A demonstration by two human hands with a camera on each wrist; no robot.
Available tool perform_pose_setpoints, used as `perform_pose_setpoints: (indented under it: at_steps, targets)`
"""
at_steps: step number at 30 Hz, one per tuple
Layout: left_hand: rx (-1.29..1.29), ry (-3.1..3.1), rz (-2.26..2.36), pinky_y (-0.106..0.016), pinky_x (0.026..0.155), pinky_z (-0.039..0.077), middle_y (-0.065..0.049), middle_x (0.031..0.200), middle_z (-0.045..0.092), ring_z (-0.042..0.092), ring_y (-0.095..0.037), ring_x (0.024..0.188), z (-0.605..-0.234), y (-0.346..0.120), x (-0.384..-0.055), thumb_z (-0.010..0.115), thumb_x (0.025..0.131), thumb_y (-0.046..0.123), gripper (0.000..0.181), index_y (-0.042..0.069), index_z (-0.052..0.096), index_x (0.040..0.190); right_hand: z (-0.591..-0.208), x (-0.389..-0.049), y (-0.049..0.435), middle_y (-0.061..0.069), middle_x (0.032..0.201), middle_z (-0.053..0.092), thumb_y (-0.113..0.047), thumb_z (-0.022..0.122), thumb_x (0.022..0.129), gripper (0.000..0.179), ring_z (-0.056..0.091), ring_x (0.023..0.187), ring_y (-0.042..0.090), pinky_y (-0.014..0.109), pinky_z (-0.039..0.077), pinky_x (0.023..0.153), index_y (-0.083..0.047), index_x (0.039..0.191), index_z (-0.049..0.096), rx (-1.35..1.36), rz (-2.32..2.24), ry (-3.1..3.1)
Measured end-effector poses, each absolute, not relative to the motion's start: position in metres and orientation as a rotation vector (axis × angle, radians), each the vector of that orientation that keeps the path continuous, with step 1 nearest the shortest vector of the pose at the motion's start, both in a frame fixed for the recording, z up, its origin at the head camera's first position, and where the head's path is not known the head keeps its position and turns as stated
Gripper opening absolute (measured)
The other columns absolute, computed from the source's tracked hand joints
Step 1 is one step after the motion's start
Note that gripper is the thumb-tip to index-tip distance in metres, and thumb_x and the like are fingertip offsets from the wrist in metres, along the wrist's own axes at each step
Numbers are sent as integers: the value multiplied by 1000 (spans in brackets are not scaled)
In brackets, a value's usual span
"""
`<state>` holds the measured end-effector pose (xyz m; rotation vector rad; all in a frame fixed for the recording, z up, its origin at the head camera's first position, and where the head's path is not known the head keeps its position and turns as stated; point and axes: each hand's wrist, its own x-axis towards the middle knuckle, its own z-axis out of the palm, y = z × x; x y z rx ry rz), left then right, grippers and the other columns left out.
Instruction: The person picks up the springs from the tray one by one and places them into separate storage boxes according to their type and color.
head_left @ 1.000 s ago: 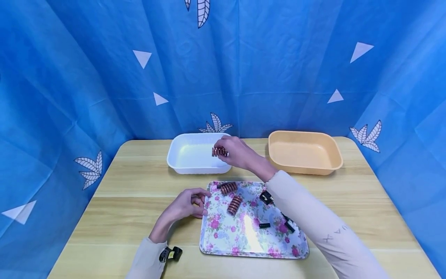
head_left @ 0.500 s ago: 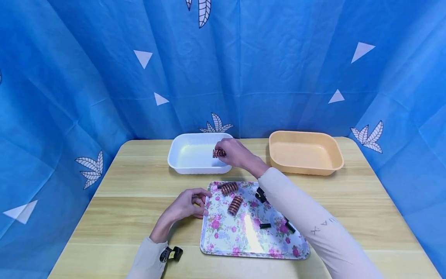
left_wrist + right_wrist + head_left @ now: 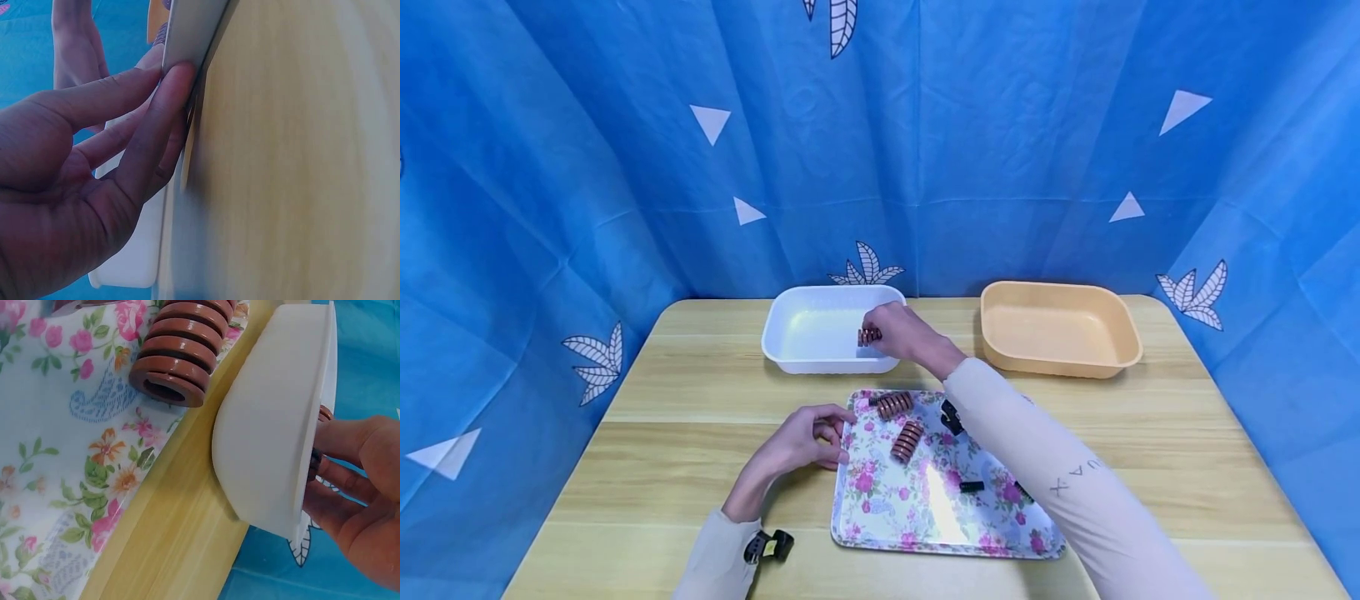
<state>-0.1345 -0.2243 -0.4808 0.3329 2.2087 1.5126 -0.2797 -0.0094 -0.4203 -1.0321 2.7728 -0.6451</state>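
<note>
My right hand [image 3: 901,332] holds a copper-brown coil spring [image 3: 867,337] low over the right part of a white plastic basin [image 3: 784,363]. In the right wrist view the basin's wall hides most of that spring and the fingertips. At the left edge of a floral tray [image 3: 880,523], my left hand [image 3: 796,443] pinches the rim, as the left wrist view also shows. Two more brown springs [image 3: 907,442] lie on the tray, one with a small dark spring [image 3: 875,402] beside it. Nearer the front lies a dark green spring [image 3: 972,487]; another dark spring [image 3: 1023,492] is partly under the right sleeve.
An orange plastic basin [image 3: 1060,365] stands at the back right of the wooden table [image 3: 700,467]. A blue curtain [image 3: 917,167] hangs behind and along both sides. The right forearm crosses over the tray and hides its right part.
My right hand has sunk slightly toward the white basin, still holding the brown spring. The right forearm has shifted left over the tray. My left hand stays at the tray's edge.
</note>
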Motion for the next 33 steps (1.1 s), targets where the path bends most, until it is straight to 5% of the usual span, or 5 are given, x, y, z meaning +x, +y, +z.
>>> perform_pose_setpoints:
  at_steps: [33]
  targets:
    - [356,2219,1504,-24,60,60,-15,89,63,60,-17,73,-480,-227,-138,83,79,-8,51,-6,64,126,-432,-287,-26,5,102,76,-7,77,93,13,66,90,16,29,60,83,-7,106,80,-933,-542,2694]
